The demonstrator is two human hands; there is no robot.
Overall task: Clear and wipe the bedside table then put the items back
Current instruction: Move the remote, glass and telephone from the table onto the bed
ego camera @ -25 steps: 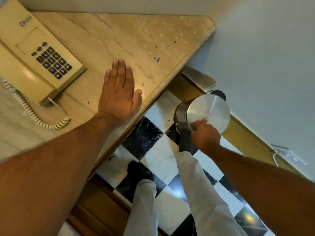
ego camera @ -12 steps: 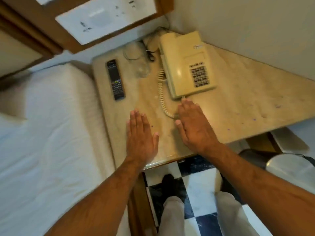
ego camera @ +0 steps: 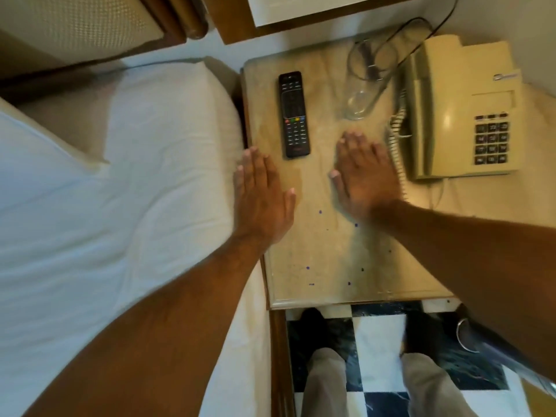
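The left hand [ego camera: 261, 203] is laid flat with straight fingers at the left edge of the beige marble bedside table [ego camera: 325, 260], nothing gripped. The right hand [ego camera: 362, 179] is likewise spread flat mid-surface, empty. The long black remote control [ego camera: 293, 114] is found just beyond the left fingertips [ego camera: 251, 155], slightly rightward, its long axis running toward the back edge; the left hand is judged nearer. The clear drinking glass [ego camera: 361, 99] and the cream push-button telephone [ego camera: 463, 115] are placed nearer the right hand.

I see my left hand [ego camera: 261, 200] and right hand [ego camera: 364, 176] flat, fingers straight, on the marble bedside table [ego camera: 316, 260], the black remote [ego camera: 293, 114] between them, glass [ego camera: 365, 85] and beige telephone [ego camera: 460, 112] beyond.
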